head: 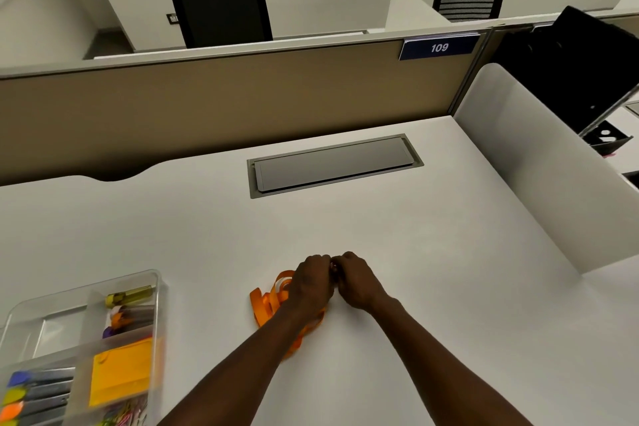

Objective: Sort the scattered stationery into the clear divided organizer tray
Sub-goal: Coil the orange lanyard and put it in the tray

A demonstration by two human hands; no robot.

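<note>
- The white desk [432,252] has lots of bare room past the hands and off to the right of them.
- Far beyond the hands the desk stops at a tan wall panel [224,104]. A grey lid [333,164] sits flat in the desk on the way there.
- Well to the right of the hands, a white side board [539,176] stands up and closes off that edge.
- The clear organizer tray [157,322] sits well to the left of the hands, near the front edge of the desk. It holds markers [133,311], orange sticky notes [121,370] and colored paper clips [128,411].
- Both arms reach forward and the two hands meet, knuckles up.
- The left hand [313,284] has curled fingers and grips the orange strap [268,303], which lies bunched under it and just to its left.
- The right hand [358,282] has curled fingers too. It pinches something small where it touches the left hand. I cannot tell what that small thing is.
</note>
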